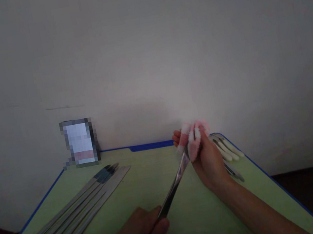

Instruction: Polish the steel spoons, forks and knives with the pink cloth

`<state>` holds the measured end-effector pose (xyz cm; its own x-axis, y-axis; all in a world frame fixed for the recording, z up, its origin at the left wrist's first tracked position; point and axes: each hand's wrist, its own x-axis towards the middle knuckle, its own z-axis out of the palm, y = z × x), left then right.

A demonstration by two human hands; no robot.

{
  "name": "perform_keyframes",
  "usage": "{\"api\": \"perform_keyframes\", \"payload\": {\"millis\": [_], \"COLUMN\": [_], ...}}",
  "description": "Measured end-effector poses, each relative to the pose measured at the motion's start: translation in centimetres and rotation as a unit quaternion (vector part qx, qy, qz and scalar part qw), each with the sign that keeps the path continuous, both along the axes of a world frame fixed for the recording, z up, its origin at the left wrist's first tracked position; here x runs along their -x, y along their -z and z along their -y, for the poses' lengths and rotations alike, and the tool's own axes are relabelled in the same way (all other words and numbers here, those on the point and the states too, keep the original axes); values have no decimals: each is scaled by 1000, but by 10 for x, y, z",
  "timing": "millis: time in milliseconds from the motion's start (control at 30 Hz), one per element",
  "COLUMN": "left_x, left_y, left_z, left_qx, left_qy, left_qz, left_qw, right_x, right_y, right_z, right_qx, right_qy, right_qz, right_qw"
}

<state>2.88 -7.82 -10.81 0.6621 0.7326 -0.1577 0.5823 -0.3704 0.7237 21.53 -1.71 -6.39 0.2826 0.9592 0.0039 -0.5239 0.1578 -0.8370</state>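
My left hand (148, 225) grips the near end of a long, shiny metal utensil (179, 175), which slants up to the right. The utensil's far end is hidden in a fluffy pink-and-white cloth (194, 140), so its kind does not show. My right hand (211, 160) is closed around that cloth, pressing it about the metal just above the table. Behind my right wrist lie several pieces of cutlery with pale handles (226, 151); a darker metal piece (233, 171) rests close by, partly covered by the hand.
Several long, flat metal strips (70, 213) lie in a bunch on the left of the light green table (161, 180), some with bluish ends. A pixelated device with a bright screen (80, 142) stands at the back left. The wall (145, 54) rises right behind the table's blue edge.
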Motion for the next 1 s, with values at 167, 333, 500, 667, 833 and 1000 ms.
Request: {"api": "perform_keyframes", "payload": {"millis": [167,333,500,667,833,1000], "left_x": [-2,-1,-7,-17,-17,-12], "left_y": [1,2,17,21,20,21], "left_z": [1,-4,-5,-10,-13,-16], "left_qx": [8,-25,-48,-55,-156,-211], "left_qy": [-18,-36,-54,-65,-45,-25], "left_qz": [-3,7,-12,-57,-208,-196], "left_qw": [1000,999,997,995,965,957], "right_x": [33,33,-2,12,39,16], "right_y": [37,31,-7,5,32,18], "right_z": [27,26,-1,9,29,8], "right_qx": [94,55,-3,24,96,54], "right_qy": [-140,-144,-32,-20,-124,-46], "right_qz": [105,92,-50,17,147,128], "right_qw": [980,984,998,999,977,989]}}
